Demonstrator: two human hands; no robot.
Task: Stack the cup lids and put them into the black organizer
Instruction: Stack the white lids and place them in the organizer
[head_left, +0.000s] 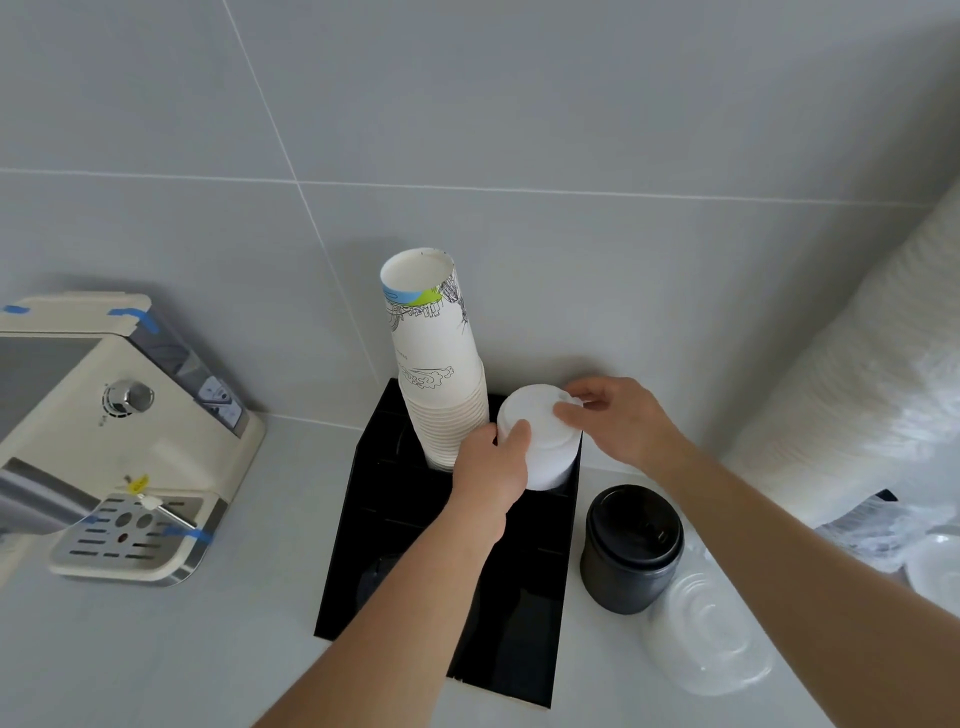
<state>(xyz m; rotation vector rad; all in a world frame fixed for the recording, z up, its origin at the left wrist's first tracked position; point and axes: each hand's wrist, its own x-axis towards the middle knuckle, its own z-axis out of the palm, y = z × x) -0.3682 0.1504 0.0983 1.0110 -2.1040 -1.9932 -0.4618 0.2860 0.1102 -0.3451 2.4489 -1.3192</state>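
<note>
Both hands, left hand (491, 465) and right hand (621, 423), are gripping with curled fingers the stack of white plastic cup lids (540, 441) standing in the black rectangular organizer (467, 613).

A coffee corner, by the look of it, in a café or an office pantry.

A cream espresso machine (124, 436) with a steel drip tray (130, 535) stands on a pale counter (234, 649) against grey wall tiles (467, 130). Beside it a black organizer (395, 525) holds a tall stack of printed paper cups (441, 364) and white cup lids (540, 436), with black lids (631, 551) and clear lids (711, 634) stacked alongside (blue tape (137, 317) clings to the machine's edges).
</note>
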